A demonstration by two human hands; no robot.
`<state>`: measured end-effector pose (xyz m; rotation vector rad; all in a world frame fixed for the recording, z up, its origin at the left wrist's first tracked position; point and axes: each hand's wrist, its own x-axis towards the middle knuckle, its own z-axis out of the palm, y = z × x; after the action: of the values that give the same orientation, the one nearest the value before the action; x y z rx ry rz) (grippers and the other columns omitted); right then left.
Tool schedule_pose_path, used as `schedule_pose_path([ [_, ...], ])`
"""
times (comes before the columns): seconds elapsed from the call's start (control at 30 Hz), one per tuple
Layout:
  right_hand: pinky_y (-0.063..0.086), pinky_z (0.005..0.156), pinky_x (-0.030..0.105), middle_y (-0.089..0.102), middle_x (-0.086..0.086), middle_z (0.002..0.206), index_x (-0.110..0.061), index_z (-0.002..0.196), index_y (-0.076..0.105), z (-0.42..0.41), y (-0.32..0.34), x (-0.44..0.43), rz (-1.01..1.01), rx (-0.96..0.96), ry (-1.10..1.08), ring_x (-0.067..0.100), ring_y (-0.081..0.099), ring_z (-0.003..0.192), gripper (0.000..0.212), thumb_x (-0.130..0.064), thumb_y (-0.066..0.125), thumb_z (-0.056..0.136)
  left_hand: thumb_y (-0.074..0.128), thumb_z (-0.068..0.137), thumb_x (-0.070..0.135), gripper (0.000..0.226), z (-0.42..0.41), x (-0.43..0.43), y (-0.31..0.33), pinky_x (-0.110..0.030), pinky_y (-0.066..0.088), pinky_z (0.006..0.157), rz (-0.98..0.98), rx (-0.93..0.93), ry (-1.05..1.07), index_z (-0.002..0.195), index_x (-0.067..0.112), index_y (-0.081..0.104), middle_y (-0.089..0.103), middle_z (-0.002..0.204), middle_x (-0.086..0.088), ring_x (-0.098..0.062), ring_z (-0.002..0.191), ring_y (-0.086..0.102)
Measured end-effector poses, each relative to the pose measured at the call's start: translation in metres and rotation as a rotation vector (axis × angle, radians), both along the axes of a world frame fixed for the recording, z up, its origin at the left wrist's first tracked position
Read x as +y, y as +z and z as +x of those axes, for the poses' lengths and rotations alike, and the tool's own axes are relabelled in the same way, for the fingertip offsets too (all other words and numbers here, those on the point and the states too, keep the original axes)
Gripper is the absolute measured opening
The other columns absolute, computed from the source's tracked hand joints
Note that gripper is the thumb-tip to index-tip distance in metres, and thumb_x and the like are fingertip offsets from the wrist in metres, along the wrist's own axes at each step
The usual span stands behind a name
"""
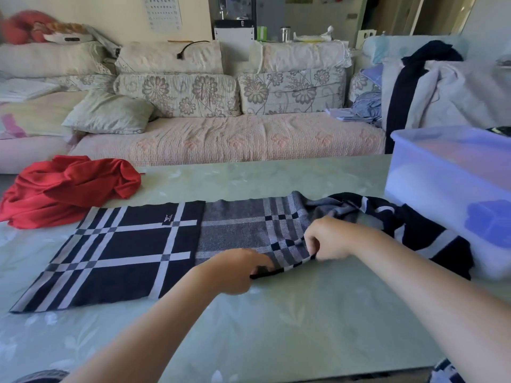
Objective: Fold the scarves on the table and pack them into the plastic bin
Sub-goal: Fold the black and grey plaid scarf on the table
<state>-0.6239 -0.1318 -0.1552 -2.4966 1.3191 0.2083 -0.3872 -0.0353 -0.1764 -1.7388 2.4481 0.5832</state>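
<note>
A navy, grey and white plaid scarf (pixel 124 250) lies spread across the pale green table (pixel 304 327); its right end is bunched up against the plastic bin (pixel 431 186). My left hand (pixel 237 269) pinches the scarf's near edge at the middle. Just to its right, my right hand (pixel 329 239) grips the same edge and lifts it slightly off the table. A crumpled red scarf (pixel 69 186) sits at the table's far left. The translucent bluish bin stands at the right side of the table.
A floral sofa (pixel 221 134) with cushions runs behind the table. Clothes (pixel 431 89) are piled on its right end. A bit of plaid fabric (pixel 445 371) shows at the bottom right corner.
</note>
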Motion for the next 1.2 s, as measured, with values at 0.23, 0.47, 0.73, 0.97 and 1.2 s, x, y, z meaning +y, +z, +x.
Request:
schedule_pose_path([
  [0.23, 0.054, 0.075, 0.021, 0.070, -0.018, 0.087, -0.037, 0.087, 0.072, -0.026, -0.007, 0.006, 0.185, -0.189, -0.078, 0.001, 0.065, 0.084, 0.032, -0.007, 0.061, 0.079, 0.045, 0.092, 0.027, 0.034, -0.019, -0.005, 0.007, -0.028, 0.052, 0.082, -0.013, 0.041, 0.072, 0.115, 0.043, 0.063, 0.062, 0.103, 0.019, -0.009, 0.090, 0.058],
  [0.47, 0.047, 0.092, 0.033, 0.055, -0.011, 0.133, -0.037, 0.126, 0.062, -0.075, -0.035, -0.028, -0.209, -0.014, -0.209, 0.018, 0.053, 0.123, 0.052, -0.007, 0.052, 0.085, 0.055, 0.095, 0.024, 0.022, -0.066, -0.040, -0.016, -0.031, 0.049, 0.080, -0.338, 0.293, 0.049, 0.115, 0.025, 0.065, 0.056, 0.102, 0.008, -0.013, 0.093, 0.052],
  [0.73, 0.039, 0.085, 0.028, 0.070, -0.002, 0.103, -0.027, 0.096, 0.073, -0.096, -0.050, -0.058, -0.358, -0.115, -0.166, 0.025, 0.063, 0.099, 0.016, -0.023, 0.057, 0.095, 0.066, 0.080, 0.055, 0.045, -0.132, -0.081, -0.029, -0.029, 0.031, 0.093, -0.407, 0.056, -0.090, 0.120, 0.035, 0.064, 0.058, 0.114, 0.007, -0.017, 0.108, 0.046],
  [0.97, 0.047, 0.070, 0.025, 0.063, -0.011, 0.067, -0.030, 0.062, 0.061, -0.110, 0.001, -0.041, 0.045, -0.003, -0.157, 0.009, 0.053, 0.063, 0.027, -0.013, 0.059, 0.082, 0.060, 0.077, 0.044, 0.020, -0.134, -0.087, -0.030, -0.033, 0.044, 0.088, -0.217, 0.242, -0.142, 0.091, 0.034, 0.072, 0.061, 0.095, 0.013, -0.014, 0.094, 0.055],
  [1.2, 0.049, 0.084, 0.031, 0.067, -0.002, 0.114, -0.022, 0.109, 0.072, -0.114, -0.007, -0.066, -0.294, -0.281, -0.311, 0.016, 0.059, 0.094, 0.023, -0.019, 0.055, 0.094, 0.055, 0.096, 0.032, 0.024, -0.157, -0.099, -0.016, -0.035, 0.046, 0.083, -0.281, 0.372, -0.103, 0.088, 0.018, 0.073, 0.066, 0.094, 0.001, -0.014, 0.087, 0.057],
])
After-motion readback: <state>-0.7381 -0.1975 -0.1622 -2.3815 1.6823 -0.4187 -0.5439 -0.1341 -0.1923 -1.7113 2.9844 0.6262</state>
